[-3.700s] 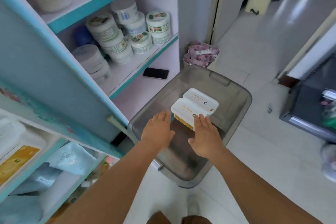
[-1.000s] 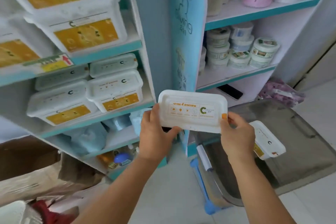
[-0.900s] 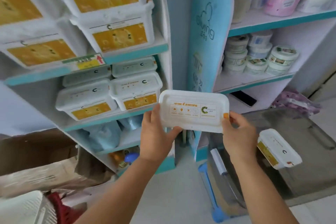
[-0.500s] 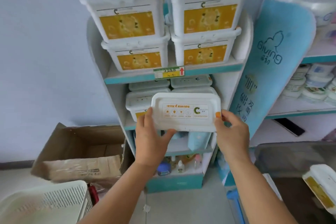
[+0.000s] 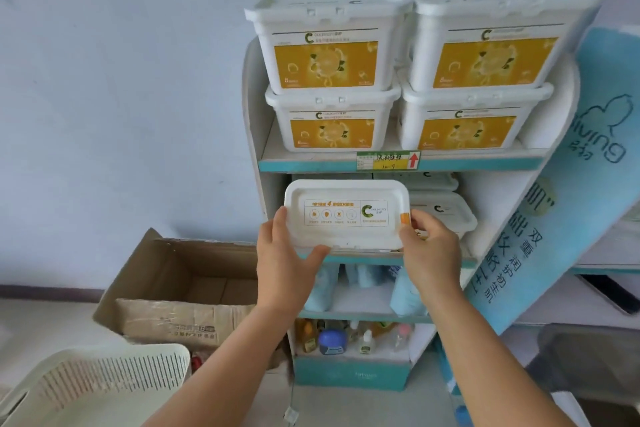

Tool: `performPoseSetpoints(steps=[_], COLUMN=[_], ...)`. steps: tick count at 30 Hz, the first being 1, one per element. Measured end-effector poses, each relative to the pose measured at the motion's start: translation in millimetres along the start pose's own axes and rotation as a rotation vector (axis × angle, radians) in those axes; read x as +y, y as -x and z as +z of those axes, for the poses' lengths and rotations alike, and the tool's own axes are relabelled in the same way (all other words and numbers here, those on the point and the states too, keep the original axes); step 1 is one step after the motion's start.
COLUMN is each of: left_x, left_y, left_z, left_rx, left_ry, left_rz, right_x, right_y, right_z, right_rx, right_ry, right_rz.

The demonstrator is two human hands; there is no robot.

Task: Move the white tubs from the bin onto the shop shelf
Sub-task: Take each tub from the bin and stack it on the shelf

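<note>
1. Both hands hold the flat white plastic tub with the orange-printed lid (image 5: 346, 213) by its short ends. The left hand (image 5: 282, 265) has its fingers along the left edge and its thumb curled under the front rim. The right hand (image 5: 431, 253) has its fingers wrapped round the right end near the orange tab.
2. The tub is tilted so its lid faces the camera, and it is held in front of the second level of the white shop shelf with teal edging (image 5: 311, 166). It hides the left part of that level, so whether it already rests on anything cannot be told.
3. Judging from this, the step in hand is seating the tub on the left stack. Level the lid before pushing in, or the front rim may catch.
4. The gap under the upper board, where the yellow-and-green price tag (image 5: 388, 160) hangs, looks tight. Slide the tub in low and flat.
5. Keep it beside, not overlapping, the matching white tub (image 5: 446, 215) already stacked on the right of this level.
6. The right fingers sit between the two tubs. Ease them back toward the front corner as the tub goes in, so they are not pinched.
7. Let go only once the weight is fully carried. The four large white tubs with yellow labels (image 5: 329, 62) above need no touching.
</note>
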State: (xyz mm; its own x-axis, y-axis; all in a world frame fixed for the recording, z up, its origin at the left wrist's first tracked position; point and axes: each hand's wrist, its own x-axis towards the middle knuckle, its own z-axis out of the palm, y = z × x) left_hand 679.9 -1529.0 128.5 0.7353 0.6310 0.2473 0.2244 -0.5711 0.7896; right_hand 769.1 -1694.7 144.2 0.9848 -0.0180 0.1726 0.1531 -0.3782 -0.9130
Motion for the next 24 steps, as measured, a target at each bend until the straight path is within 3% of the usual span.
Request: performPoseSetpoints(steps=[11, 18, 24], left_x=[10, 8, -3], left_y=[-38, -40, -38], left_z=[7, 24, 38], left_rx=[0.027, -0.027, -0.179], left_ry=[0.042, -0.009, -0.295], left_rz=[-0.015, 0.047, 0.104], right_x=[-10, -3, -4], right_y=[-34, -26, -27], right_z=[31, 52, 53], right_rx=[-0.038, -0.253, -0.386], right_ry=[-0.037, 0.047, 0.268], right_rz=[0.027, -0.082, -0.146])
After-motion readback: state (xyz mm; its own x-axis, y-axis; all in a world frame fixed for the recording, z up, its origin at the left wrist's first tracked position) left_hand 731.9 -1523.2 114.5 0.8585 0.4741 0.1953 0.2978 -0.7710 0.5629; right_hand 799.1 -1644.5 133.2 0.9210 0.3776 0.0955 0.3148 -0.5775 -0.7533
